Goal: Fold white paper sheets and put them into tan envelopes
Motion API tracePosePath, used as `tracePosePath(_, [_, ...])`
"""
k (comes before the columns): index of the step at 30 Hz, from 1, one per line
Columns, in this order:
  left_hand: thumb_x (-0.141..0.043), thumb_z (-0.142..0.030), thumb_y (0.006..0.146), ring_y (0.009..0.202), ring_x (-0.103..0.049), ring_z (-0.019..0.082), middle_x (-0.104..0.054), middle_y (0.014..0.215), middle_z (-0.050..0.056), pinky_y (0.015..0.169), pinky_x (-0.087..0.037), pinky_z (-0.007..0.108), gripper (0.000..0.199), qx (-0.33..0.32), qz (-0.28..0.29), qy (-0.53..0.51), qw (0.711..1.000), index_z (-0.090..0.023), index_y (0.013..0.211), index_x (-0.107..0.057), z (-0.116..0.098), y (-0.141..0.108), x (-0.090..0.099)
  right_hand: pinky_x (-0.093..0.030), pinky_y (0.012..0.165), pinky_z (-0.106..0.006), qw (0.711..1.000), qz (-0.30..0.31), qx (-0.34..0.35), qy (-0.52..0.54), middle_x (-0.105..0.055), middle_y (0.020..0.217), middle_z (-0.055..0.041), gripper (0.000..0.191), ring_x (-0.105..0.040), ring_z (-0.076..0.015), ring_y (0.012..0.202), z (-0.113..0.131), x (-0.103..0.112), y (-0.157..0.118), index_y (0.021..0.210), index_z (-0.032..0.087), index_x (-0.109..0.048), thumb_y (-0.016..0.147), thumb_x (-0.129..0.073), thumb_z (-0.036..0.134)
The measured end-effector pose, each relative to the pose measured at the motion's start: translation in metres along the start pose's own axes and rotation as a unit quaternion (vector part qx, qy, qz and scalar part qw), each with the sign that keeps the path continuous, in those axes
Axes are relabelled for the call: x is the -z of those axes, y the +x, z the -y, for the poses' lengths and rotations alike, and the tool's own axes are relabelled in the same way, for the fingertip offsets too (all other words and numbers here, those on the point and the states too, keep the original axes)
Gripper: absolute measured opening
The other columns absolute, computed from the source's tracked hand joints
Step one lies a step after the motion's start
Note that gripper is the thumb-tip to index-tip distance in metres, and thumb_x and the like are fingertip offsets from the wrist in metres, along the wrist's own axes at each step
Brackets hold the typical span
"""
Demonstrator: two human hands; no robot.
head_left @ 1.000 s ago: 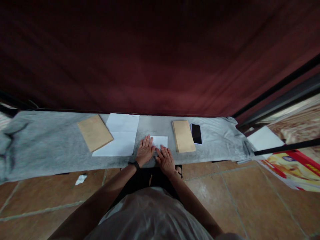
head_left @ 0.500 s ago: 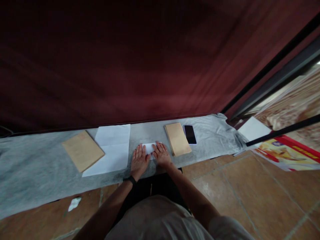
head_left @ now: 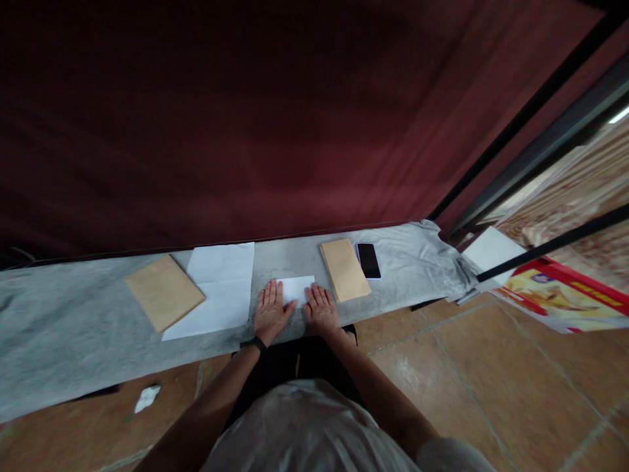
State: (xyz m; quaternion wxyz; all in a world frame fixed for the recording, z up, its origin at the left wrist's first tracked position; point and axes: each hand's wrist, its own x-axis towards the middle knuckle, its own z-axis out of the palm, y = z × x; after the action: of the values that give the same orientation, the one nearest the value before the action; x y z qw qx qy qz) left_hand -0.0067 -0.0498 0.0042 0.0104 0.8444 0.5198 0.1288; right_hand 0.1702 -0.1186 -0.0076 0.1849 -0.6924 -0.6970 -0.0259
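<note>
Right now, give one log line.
left hand: on small white paper | right hand: at its right edge | phone: beside brown stack

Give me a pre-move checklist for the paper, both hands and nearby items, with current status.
1. Small white paper rectangle lying on the grey cloth: ok.
2. Left hand, black band at its wrist, at the paper's left edge: ok.
3. Right hand at its right edge, fingers spread: ok.
4. Large white sheet uncovered: not ok, the left tan rectangular paper stack overlaps it.
5. Right hand clear of the right tan rectangular paper stack: cannot tell, very close.
6. Small paper's layers aligned: cannot tell, too small.
</note>
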Motion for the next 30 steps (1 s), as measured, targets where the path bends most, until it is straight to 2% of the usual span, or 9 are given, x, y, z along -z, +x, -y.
tracePosePath(3, [-0.034,-0.06,0.097,0.151,-0.027,0.033,-0.032,0.16,0.024,0.122,-0.024,0.049,0.081,0.002,-0.005,0.001,1.0,-0.002,0.154,-0.032,-0.001,-0.001,0.001,-0.031,0.12,-0.045,1.0,-0.02,-0.014,-0.003,-0.048,0.153,-0.0151,0.055,-0.046,-0.0268,0.14,-0.001,0.004,-0.014,0.151,0.011,-0.043,0.103,-0.044,0.039])
tracePosePath(7, [-0.034,-0.059,0.098,0.151,-0.027,0.032,-0.033,0.16,0.024,0.121,-0.026,0.049,0.079,-0.001,-0.008,0.005,1.0,-0.003,0.154,-0.033,-0.001,-0.001,0.002,-0.03,0.12,-0.045,0.999,-0.039,-0.015,0.003,-0.048,0.153,-0.0163,0.056,-0.045,-0.0273,0.142,0.008,0.006,-0.019,0.15,0.008,-0.044,0.104,-0.043,0.039])
tracePosePath(12, [-0.034,-0.052,0.099,0.151,-0.027,0.032,-0.034,0.159,0.025,0.121,-0.027,0.051,0.074,-0.01,-0.007,0.004,1.0,-0.001,0.153,-0.033,0.002,-0.002,0.001,-0.031,0.12,-0.045,0.999,-0.014,0.039,0.024,-0.046,0.156,-0.0093,0.048,-0.045,-0.0244,0.142,0.025,0.006,-0.015,0.147,0.021,-0.05,0.104,-0.046,0.04])
tracePosePath(20, [-0.036,-0.044,0.099,0.151,-0.027,0.032,-0.036,0.158,0.024,0.121,-0.028,0.052,0.068,-0.012,-0.021,-0.029,0.999,0.001,0.151,-0.036,0.005,-0.003,-0.003,-0.032,0.119,-0.046,1.0,-0.004,0.024,0.004,-0.043,0.157,-0.0109,0.05,-0.045,-0.026,0.142,0.02,0.007,-0.012,0.15,0.025,-0.046,0.103,-0.048,0.043])
tracePosePath(23, [-0.031,-0.036,0.101,0.151,-0.03,0.029,-0.039,0.158,0.019,0.121,-0.031,0.051,0.059,-0.047,-0.009,-0.039,0.998,-0.004,0.15,-0.04,0.006,-0.012,0.0,-0.032,0.119,-0.047,1.0,0.003,0.023,0.001,-0.042,0.158,-0.0115,0.05,-0.045,-0.0271,0.142,0.019,0.007,-0.013,0.15,0.024,-0.046,0.103,-0.046,0.043])
tracePosePath(27, [-0.031,-0.034,0.102,0.149,-0.035,0.024,-0.044,0.157,0.012,0.122,-0.032,0.046,0.053,-0.145,0.025,-0.041,0.988,-0.014,0.149,-0.046,0.005,-0.034,0.008,-0.034,0.117,-0.048,1.0,0.005,0.027,0.009,-0.042,0.158,-0.0117,0.049,-0.045,-0.0273,0.142,0.019,0.01,-0.014,0.149,0.024,-0.047,0.103,-0.047,0.041])
tracePosePath(30, [-0.035,-0.036,0.102,0.147,-0.037,0.024,-0.044,0.156,0.011,0.122,-0.032,0.047,0.051,-0.162,0.031,-0.031,0.986,-0.016,0.147,-0.049,0.002,-0.047,0.013,-0.034,0.117,-0.049,1.0,0.003,0.018,0.012,-0.044,0.157,-0.0113,0.048,-0.045,-0.0274,0.142,0.023,0.012,-0.011,0.148,0.023,-0.048,0.103,-0.048,0.04])
